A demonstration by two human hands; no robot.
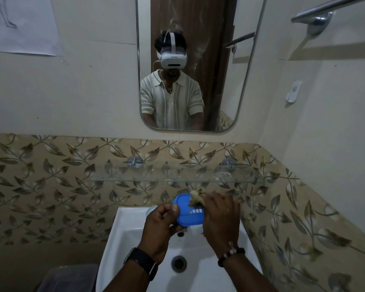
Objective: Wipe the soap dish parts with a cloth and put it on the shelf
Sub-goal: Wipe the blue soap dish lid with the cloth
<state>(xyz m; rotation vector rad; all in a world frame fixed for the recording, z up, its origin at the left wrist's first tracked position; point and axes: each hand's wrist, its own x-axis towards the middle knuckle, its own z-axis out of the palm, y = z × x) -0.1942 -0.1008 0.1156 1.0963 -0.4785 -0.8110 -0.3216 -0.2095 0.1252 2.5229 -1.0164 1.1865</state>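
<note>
A blue plastic soap dish part (188,213) with a row of drain slots is held over the white sink (126,234). My left hand (160,222) grips its left edge, thumb on top. My right hand (221,216) presses a beige cloth (196,197) against the part's upper right side; most of the cloth is hidden under my fingers. A glass shelf (135,175) is fixed to the wall just above my hands, with a small clear object (222,175) at its right end.
A mirror (190,64) hangs above the shelf and reflects a person wearing a headset. A chrome towel rail (316,15) sits high on the right wall. A dark bin (67,279) stands left of the sink. The sink drain (179,264) lies below my hands.
</note>
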